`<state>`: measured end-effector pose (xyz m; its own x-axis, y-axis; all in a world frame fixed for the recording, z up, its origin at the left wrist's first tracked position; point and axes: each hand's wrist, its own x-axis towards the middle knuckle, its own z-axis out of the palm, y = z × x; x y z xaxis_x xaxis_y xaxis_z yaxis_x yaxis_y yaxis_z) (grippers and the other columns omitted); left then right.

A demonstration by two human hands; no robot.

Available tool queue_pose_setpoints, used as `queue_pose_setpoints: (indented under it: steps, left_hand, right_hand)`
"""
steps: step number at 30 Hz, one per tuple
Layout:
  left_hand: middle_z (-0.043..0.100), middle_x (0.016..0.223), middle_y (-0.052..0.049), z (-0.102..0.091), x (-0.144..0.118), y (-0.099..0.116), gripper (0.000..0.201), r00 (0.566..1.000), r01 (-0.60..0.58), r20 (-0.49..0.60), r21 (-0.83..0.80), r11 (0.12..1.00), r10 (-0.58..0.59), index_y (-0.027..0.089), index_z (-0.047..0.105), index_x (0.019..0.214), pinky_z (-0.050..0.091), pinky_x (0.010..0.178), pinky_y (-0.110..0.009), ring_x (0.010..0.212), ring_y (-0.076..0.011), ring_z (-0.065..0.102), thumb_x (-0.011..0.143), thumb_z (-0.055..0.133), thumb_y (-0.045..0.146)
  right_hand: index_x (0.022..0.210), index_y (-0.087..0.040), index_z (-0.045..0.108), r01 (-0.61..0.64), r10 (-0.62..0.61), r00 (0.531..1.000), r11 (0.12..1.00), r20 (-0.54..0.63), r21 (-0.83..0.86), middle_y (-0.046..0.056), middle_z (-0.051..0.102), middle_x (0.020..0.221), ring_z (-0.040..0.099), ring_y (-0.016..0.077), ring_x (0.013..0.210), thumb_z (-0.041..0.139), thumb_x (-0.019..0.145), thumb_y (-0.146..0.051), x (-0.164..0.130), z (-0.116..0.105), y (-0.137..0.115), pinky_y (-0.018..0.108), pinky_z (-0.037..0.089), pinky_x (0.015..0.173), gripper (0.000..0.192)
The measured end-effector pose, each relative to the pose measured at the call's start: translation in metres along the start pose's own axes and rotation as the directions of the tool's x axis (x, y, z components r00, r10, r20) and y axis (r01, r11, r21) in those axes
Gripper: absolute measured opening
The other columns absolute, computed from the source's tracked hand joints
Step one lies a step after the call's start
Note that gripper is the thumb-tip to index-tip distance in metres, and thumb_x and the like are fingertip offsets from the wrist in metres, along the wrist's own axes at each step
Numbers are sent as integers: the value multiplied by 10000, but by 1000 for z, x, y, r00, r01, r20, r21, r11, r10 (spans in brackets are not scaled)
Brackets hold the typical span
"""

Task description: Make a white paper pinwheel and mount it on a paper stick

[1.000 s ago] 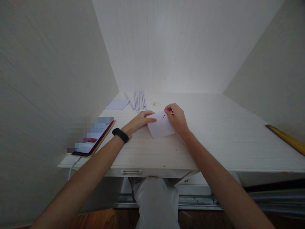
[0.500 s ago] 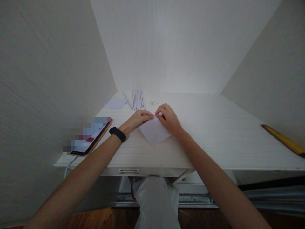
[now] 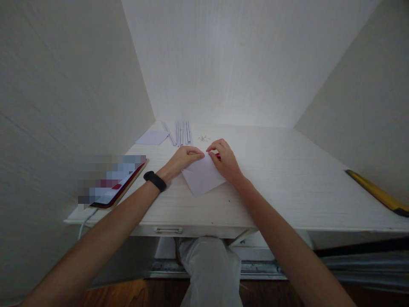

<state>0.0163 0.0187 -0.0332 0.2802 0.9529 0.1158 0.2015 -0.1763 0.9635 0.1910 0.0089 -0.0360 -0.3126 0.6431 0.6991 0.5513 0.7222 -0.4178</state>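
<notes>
A white sheet of paper (image 3: 205,178) lies turned with one corner pointing away from me on the white desk. My left hand (image 3: 186,157) is closed at that far corner, thumb and fingers pressed together on the paper. Just to its right, my right hand (image 3: 225,161) is curled, its thumb and index fingertip close together at the same corner with a slight gap. Something small and red (image 3: 217,156) shows inside the curled right fingers; most of it is hidden. Beyond the hands lie several thin paper rolls (image 3: 181,133) and a small scatter of pale slivers (image 3: 203,138).
Another white paper (image 3: 152,137) lies at the back left. A tablet (image 3: 111,187), partly blurred, leans against the left wall with a white cable (image 3: 83,224). A yellow and black tool (image 3: 377,192) lies by the right wall. The drawer handle (image 3: 168,230) is at the front.
The paper has turned slightly, its near corner swinging left. My right thumb and index finger have parted a little at the far corner. The whole view has shifted slightly.
</notes>
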Motion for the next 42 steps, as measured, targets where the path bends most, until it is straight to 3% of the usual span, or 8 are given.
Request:
queue_pose_setpoints:
  steps: [15, 28, 42]
  left_hand:
    - [656, 702, -20, 0, -1, 1, 201, 998, -56, 26, -65, 996, 58, 163, 674, 758, 375, 530, -232, 579, -111, 542, 666, 674, 342]
    - [641, 677, -15, -1, 0, 4, 236, 999, -22, 33, -63, 998, 24, 139, 676, 740, 364, 544, -230, 578, -106, 522, 650, 685, 357]
    - [615, 618, -1, -2, -2, 5, 205, 998, 43, 47, -128, 991, -37, 134, 688, 737, 318, 484, -208, 525, -83, 479, 657, 680, 323]
  right_hand:
    - [834, -196, 563, 17, -17, 1000, 1000, 12, 0, 71, 535, 910, 511, 201, 928, 481, 824, -136, -1, -3, -8, 342, 421, 832, 102]
    - [837, -192, 554, 47, -47, 999, 998, 7, -36, 65, 546, 884, 515, 201, 897, 486, 844, -159, 0, -3, -8, 332, 411, 790, 76]
    - [848, -183, 593, 151, -139, 988, 965, 70, -215, 79, 564, 885, 501, 207, 857, 464, 882, -190, 2, -8, -12, 330, 399, 740, 133]
